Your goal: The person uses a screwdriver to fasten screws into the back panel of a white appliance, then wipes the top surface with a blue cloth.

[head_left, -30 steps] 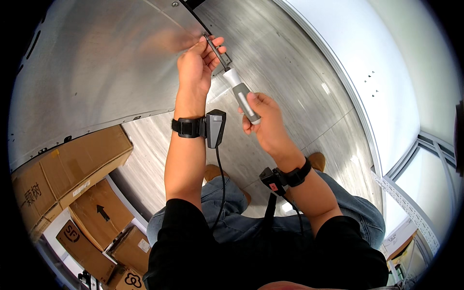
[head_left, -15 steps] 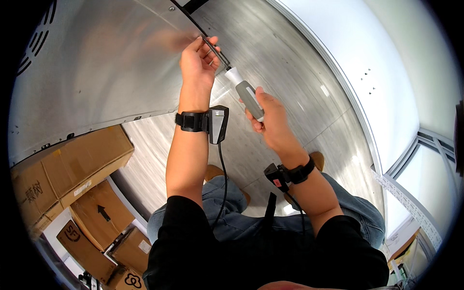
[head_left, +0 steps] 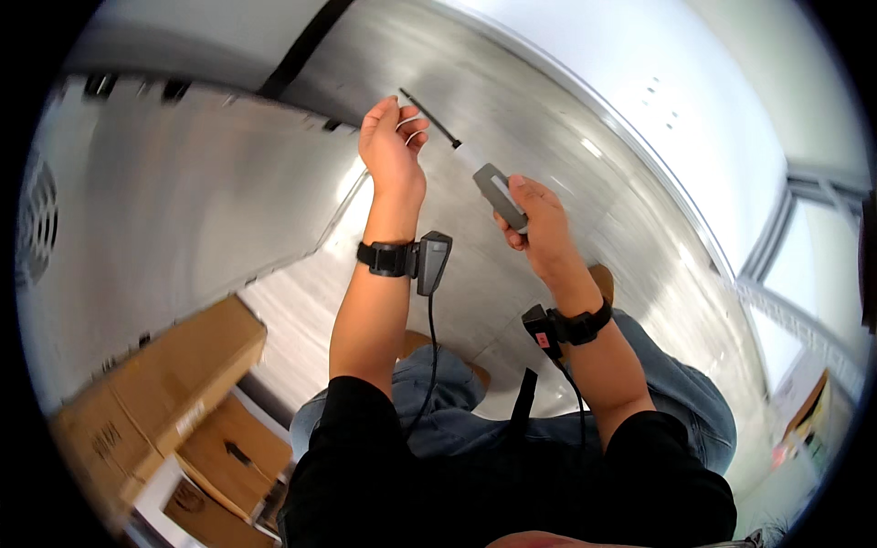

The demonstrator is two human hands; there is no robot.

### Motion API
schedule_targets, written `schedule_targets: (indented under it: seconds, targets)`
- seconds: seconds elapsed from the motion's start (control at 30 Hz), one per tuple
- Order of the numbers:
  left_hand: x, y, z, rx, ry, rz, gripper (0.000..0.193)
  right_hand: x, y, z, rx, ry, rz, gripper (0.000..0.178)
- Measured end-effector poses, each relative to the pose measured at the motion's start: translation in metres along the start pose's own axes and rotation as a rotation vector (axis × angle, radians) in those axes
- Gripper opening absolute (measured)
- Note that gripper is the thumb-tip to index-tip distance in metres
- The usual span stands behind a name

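Head view is showing the right hand (head_left: 539,224) gripping a screwdriver (head_left: 470,157) right of the metal panel (head_left: 210,192), its tip appearing clear, the left hand (head_left: 395,151) curling beside it, hold unclear, while finished and remaining work isn't showing.

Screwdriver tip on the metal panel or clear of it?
Clear of it: the screwdriver, gripped in the right hand, has its tip showing against the floor, beyond the edge of the metal panel.
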State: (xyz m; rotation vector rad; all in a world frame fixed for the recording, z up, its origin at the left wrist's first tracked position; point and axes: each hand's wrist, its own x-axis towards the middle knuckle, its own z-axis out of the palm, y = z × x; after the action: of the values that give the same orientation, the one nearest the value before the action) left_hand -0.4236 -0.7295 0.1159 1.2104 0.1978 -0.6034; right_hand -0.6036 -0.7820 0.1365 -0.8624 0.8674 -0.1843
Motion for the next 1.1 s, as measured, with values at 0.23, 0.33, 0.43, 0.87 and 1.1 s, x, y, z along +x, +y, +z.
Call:
schedule_targets:
  seconds: [0.23, 0.33, 0.43, 0.87, 1.1]
  targets:
    - [-0.029, -0.083, 0.092, 0.230, -0.480, -0.162, 0.012, -0.022, -0.015, -0.081, 0.081, 0.276, -0.182, 0.032]
    - [-0.045, -0.117, 0.132, 0.425, -0.690, -0.141, 0.017, -0.034, -0.010, -0.121, 0.148, 0.397, -0.206, 0.032]
    - [-0.056, -0.150, 0.181, 0.685, -0.856, 0.051, 0.020, -0.042, -0.001, -0.161, 0.205, 0.575, -0.337, 0.028]
    - [-0.030, -0.230, 0.312, 1.629, -0.905, 0.749, 0.022, -0.053, -0.008, -0.234, 0.316, 0.821, -0.311, 0.023]
    - [-0.026, -0.232, 0.319, 1.591, -0.920, 0.702, 0.017, -0.057, -0.002, -0.244, 0.348, 0.793, -0.344, 0.022]
